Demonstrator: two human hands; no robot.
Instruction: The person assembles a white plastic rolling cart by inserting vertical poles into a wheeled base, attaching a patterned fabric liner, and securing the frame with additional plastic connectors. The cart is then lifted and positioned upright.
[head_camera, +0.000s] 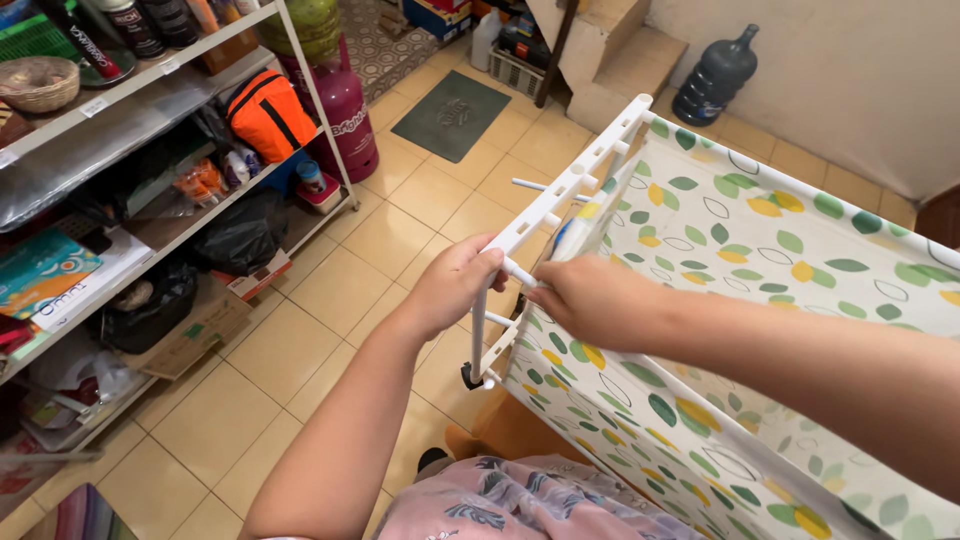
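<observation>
My left hand (452, 285) grips the near corner of a white plastic frame bar (590, 170) studded with short pegs. A thin white rod (478, 330) drops from that corner toward the floor. My right hand (585, 298) closes around a white peg just right of the corner, against a fabric cover (760, 290) printed with green and yellow leaves. The cover stretches away to the right over the frame and also hangs down its front side.
A metal shelving unit (150, 110) packed with bags, boxes and bottles stands on the left. A pink gas cylinder (345, 115) sits at its far end. A dark doormat (450, 115), a large blue water bottle (712, 75) and wooden steps lie beyond on the tan tiled floor.
</observation>
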